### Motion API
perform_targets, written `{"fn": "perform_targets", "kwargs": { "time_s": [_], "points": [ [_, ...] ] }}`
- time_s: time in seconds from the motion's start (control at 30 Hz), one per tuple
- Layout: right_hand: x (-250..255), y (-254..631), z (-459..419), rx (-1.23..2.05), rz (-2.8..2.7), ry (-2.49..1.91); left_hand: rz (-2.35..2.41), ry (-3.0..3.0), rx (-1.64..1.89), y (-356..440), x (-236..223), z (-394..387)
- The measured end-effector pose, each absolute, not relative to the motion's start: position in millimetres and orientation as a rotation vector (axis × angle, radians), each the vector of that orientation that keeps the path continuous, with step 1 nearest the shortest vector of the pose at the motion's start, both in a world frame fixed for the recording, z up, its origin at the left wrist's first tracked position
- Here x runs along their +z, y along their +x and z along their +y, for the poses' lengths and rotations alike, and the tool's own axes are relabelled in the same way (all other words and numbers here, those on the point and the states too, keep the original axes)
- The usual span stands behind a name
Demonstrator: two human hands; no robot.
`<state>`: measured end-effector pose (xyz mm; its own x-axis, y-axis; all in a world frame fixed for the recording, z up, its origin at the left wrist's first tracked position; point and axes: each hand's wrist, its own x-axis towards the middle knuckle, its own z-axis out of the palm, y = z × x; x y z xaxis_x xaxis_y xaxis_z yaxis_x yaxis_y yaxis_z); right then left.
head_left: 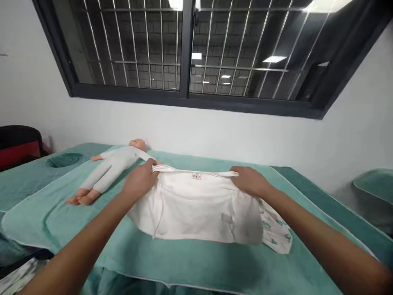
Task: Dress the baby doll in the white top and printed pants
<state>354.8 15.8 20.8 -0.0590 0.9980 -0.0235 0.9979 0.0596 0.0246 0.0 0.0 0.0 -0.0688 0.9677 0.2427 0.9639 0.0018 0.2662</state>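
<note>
A small white baby garment [196, 205] is stretched between my two hands over the green bed cover. My left hand [141, 178] is closed on its upper left edge, and my right hand [249, 180] grips the upper right edge. A small printed label [196, 176] shows at the middle of the garment's top edge. Partly behind its right side lies a white cloth with a green print [276, 229]. Beyond my left hand, a baby doll [118, 164] in a white bodysuit lies on its back, head towards the wall.
A green cover [190, 266] is spread over the bed [325, 205], which stands against a white wall under a barred window [184, 96]. A round hole [64, 159] shows at the bed's left. A red and black object [20, 149] stands at far left; patterned fabric [21, 276] lies lower left.
</note>
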Motion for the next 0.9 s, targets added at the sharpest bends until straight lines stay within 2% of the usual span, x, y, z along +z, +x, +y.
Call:
{"fn": "perform_targets", "kwargs": {
  "time_s": [0.1, 0.2, 0.37, 0.47, 0.57, 0.63, 0.73, 0.8, 0.9],
  "points": [
    [5, 349, 46, -0.058, 2.238, 2.059, 2.325, 2.163, 0.330, 9, -12, 23],
    [-14, 334, 83, -0.069, 2.198, 2.047, 2.338, 2.125, 0.256, 8, -33, 58],
    [-55, 296, 125, 0.101, 2.132, 2.163, 2.387, 2.037, 0.364, 7, -81, 115],
    [-91, 269, 117, 0.371, 2.293, 2.156, 2.434, 2.191, 0.624, 24, -106, 117],
    [-128, 243, 100, 0.550, 2.727, 1.886, 2.071, 2.549, 0.715, 49, -123, 104],
    [-145, 231, 98, 0.341, 2.880, 1.830, 1.855, 2.557, 0.561, 61, -131, 101],
    [-156, 226, 116, -0.055, 2.769, 2.055, 1.880, 2.390, 0.417, 67, -141, 111],
    [-157, 232, 133, -0.117, 2.663, 2.190, 1.935, 2.346, 0.423, 66, -148, 122],
    [-159, 244, 149, -0.044, 2.625, 2.300, 1.944, 2.404, 0.531, 63, -160, 132]
  ]
}}
